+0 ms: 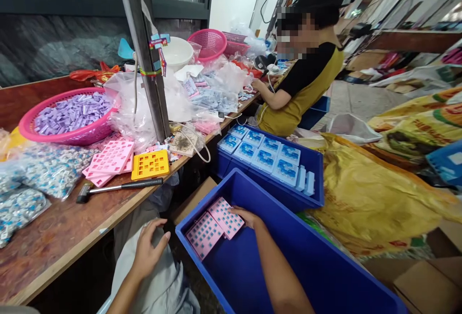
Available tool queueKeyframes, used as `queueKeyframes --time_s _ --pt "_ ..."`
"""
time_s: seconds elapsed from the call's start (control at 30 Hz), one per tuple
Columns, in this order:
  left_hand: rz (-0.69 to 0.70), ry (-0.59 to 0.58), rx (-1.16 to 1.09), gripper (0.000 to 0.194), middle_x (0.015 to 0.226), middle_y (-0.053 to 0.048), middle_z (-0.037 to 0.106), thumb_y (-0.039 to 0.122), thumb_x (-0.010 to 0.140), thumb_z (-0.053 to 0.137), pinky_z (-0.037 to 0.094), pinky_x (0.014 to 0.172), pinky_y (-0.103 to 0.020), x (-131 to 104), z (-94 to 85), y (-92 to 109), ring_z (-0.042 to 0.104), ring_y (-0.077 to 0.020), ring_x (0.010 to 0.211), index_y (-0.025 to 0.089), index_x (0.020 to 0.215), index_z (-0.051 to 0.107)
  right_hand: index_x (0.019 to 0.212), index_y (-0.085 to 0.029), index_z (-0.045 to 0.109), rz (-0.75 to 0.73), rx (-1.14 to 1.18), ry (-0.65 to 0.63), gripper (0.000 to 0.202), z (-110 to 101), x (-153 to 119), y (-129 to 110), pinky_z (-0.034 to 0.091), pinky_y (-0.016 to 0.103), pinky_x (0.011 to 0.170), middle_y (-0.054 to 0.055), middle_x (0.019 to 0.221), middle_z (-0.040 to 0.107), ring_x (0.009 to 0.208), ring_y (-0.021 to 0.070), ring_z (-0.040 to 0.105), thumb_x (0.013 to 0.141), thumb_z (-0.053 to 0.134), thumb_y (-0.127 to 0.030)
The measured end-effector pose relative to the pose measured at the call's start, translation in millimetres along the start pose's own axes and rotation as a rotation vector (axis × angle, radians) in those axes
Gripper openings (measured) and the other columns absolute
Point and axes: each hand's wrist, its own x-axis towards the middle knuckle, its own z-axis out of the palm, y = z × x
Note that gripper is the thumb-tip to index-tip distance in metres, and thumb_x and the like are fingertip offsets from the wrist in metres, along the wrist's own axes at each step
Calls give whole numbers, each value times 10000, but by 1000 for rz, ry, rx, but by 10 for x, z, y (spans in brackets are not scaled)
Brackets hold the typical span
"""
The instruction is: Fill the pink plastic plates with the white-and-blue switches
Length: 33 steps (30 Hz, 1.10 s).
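My right hand (246,216) reaches into a deep blue bin (306,256). Its fingers are closed on the right edge of a pink panel (225,217) dotted with rows of small teal squares. A second pink panel (204,235) of the same sort lies in the bin beside it, their edges meeting or overlapping slightly. The thumb side of my right hand shows; the fingertips under the panel are partly hidden. Over my lap, left of the bin, my left hand (148,246) hangs with fingers apart and nothing in it.
On the table (108,210) lie a hammer (126,186), a yellow panel (149,164), pink panels (112,156) and a pink basket (68,136) of purple pieces. A metal post (146,63) rises there. Another blue bin (306,191) holds light-blue cases (265,159). A co-worker (306,83) sits beyond.
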Motion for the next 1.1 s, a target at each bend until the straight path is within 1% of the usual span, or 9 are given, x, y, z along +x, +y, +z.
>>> queueKeyframes --time_s 0.17,0.33,0.43,0.53,0.63,0.77,0.83,1.0,1.1 --pt "-19 4 -57 365 1178 -88 690 468 908 609 516 964 -436 25 -27 38 654 -274 1083 250 1196 664 1039 -103 718 3 63 -33 508 -50 -199 174 554 458 956 219 1077 762 1007 346 742 661 841 -419" --pt "-45 -17 -109 372 1213 -88 668 470 914 605 485 1007 -457 31 -6 84 627 -280 1126 261 1218 646 1149 -171 661 -102 156 99 530 69 -371 521 531 464 1008 171 1186 742 1093 333 718 745 754 -502" --pt "-61 -20 -152 381 1228 -90 657 475 912 608 469 1025 -459 57 -14 137 615 -285 1144 259 1225 640 1178 -187 642 -118 206 128 550 131 -469 699 525 498 1020 168 1187 742 1133 353 697 764 719 -540" --pt "-76 -15 -205 391 1225 -97 658 480 908 610 469 1021 -448 81 -41 175 614 -291 1148 247 1221 646 1270 -232 597 -139 239 127 617 166 -552 784 528 528 1015 135 1225 732 1153 365 685 724 772 -461" --pt "-100 -4 -257 389 1208 -98 662 484 915 599 469 1015 -438 90 -54 181 614 -289 1144 237 1211 652 1344 -277 551 -203 237 169 716 217 -582 792 535 520 1006 101 1259 721 1165 358 679 680 812 -335" --pt "-121 1 -283 392 1217 -101 659 489 915 601 464 1024 -436 82 -55 169 607 -290 1161 231 1204 657 1350 -280 556 -202 205 166 713 219 -584 756 541 515 984 96 1240 730 1142 355 690 677 788 -319" --pt "-126 -2 -287 399 1218 -102 663 494 911 605 459 1034 -438 73 -71 163 607 -293 1168 230 1204 660 1334 -277 571 -170 203 138 715 138 -601 721 535 528 980 100 1204 746 1110 360 704 653 782 -322" --pt "-150 -21 -306 405 1221 -99 667 499 920 590 466 1033 -433 59 -146 157 611 -291 1172 231 1217 655 1274 -243 631 -68 125 57 725 -196 -651 536 539 582 932 133 1121 770 994 390 739 570 806 -261" --pt "-120 -50 -279 403 1233 -100 659 492 921 590 466 1036 -440 107 -163 196 604 -295 1183 233 1224 649 1228 -227 667 -69 72 51 682 -279 -622 403 534 578 947 126 1114 772 1006 385 734 569 841 -241"
